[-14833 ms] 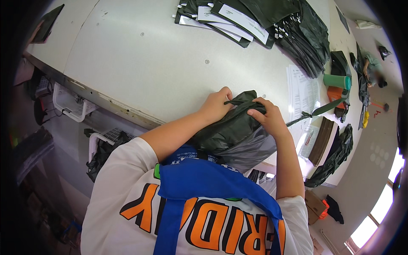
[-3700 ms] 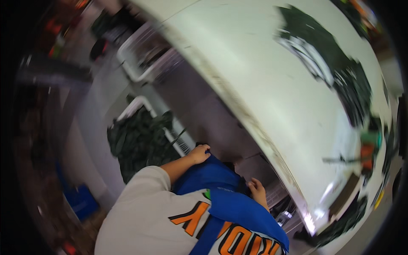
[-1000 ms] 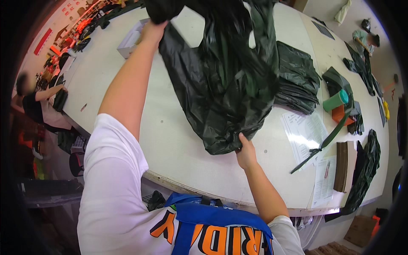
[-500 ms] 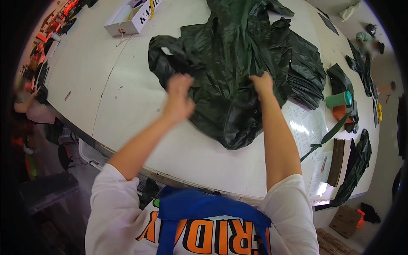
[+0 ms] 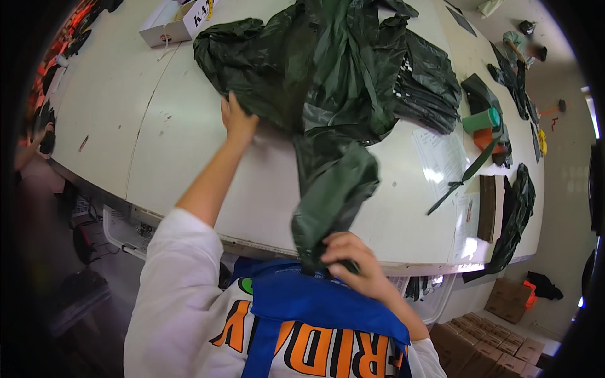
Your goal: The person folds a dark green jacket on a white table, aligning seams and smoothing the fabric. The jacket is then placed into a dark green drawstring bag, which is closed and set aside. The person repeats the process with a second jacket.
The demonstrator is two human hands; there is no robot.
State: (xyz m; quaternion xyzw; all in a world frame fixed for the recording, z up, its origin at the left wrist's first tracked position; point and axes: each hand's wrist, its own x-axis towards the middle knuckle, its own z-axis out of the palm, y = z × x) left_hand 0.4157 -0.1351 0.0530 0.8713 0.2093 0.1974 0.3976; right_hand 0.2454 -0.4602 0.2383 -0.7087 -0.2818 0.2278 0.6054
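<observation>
A dark green, shiny waterproof jacket [image 5: 271, 69] lies loosely spread and creased over the far middle of the white table. One long part of it, which looks like a sleeve [image 5: 337, 183], hangs down toward me past the table's near edge. At its lower end my right hand [image 5: 356, 259] is closed, gripping the fabric close to my blue apron. My left hand [image 5: 239, 123] rests at the jacket's left lower edge, thumb and fingers apart, touching the fabric. Part of its fingertips is hidden against the garment.
Folded dark green garments lie in a stack [image 5: 428, 94] right of the jacket. Papers under a clear sheet [image 5: 435, 157], a green cup [image 5: 482, 121], a strap [image 5: 463, 179] and a brown board [image 5: 487, 208] are further right. A white box [image 5: 179, 28] stands far left. Other people are nearby.
My right hand has pulled the sleeve-like part toward me, down to the table's near edge. My left hand has moved slightly left. The jacket now spreads wider to the left.
</observation>
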